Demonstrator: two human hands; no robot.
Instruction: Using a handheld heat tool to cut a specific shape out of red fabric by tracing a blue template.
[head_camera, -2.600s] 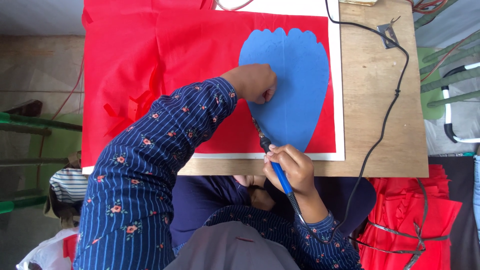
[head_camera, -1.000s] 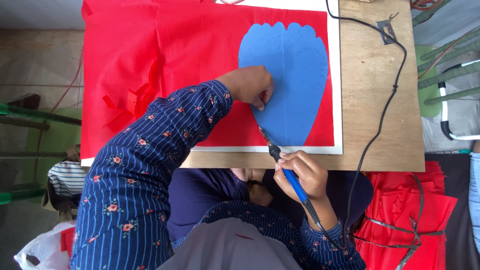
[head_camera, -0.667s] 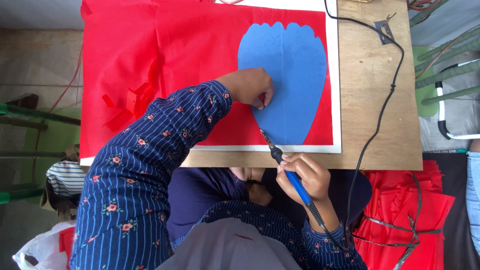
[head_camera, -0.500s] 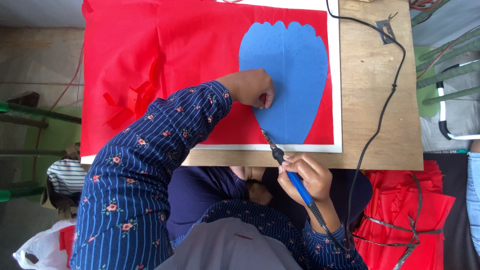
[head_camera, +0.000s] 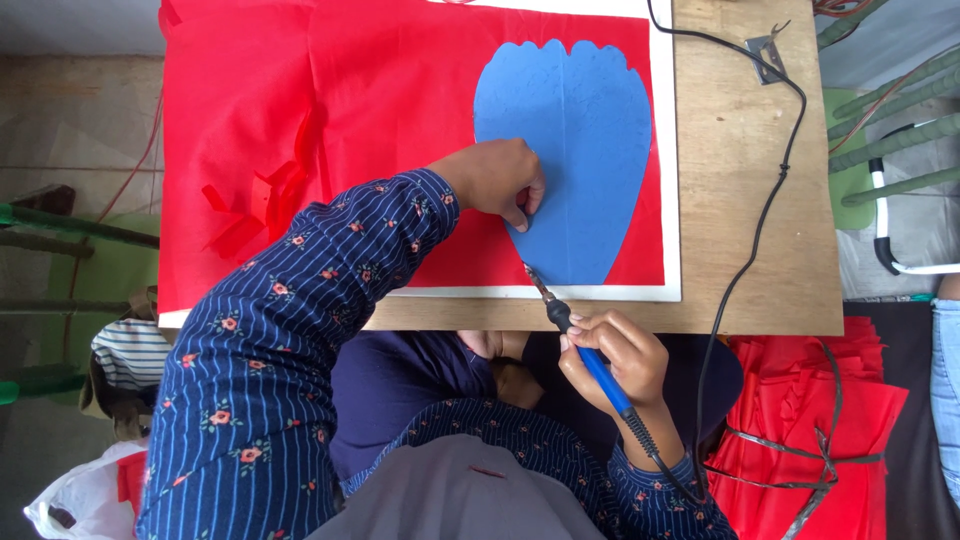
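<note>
A blue petal-shaped template (head_camera: 575, 150) lies on red fabric (head_camera: 350, 120) spread over a white board (head_camera: 670, 150) on a wooden table (head_camera: 740, 200). My left hand (head_camera: 495, 180) presses down on the template's lower left edge, fingers curled. My right hand (head_camera: 610, 360) grips a blue-handled soldering iron (head_camera: 575, 335) like a pen. Its metal tip touches the fabric beside the template's lower left edge, near the pointed bottom.
A black cord (head_camera: 750, 250) runs from the iron across the table's right side. A bundle of red fabric tied with black bands (head_camera: 810, 440) lies at lower right. Cut red scraps (head_camera: 250, 210) sit on the fabric's left. A striped cloth (head_camera: 130, 355) lies at left.
The soldering iron's tip has traced down the template's lower left edge toward its point and the table's near edge. My left hand has stayed pressed on the template.
</note>
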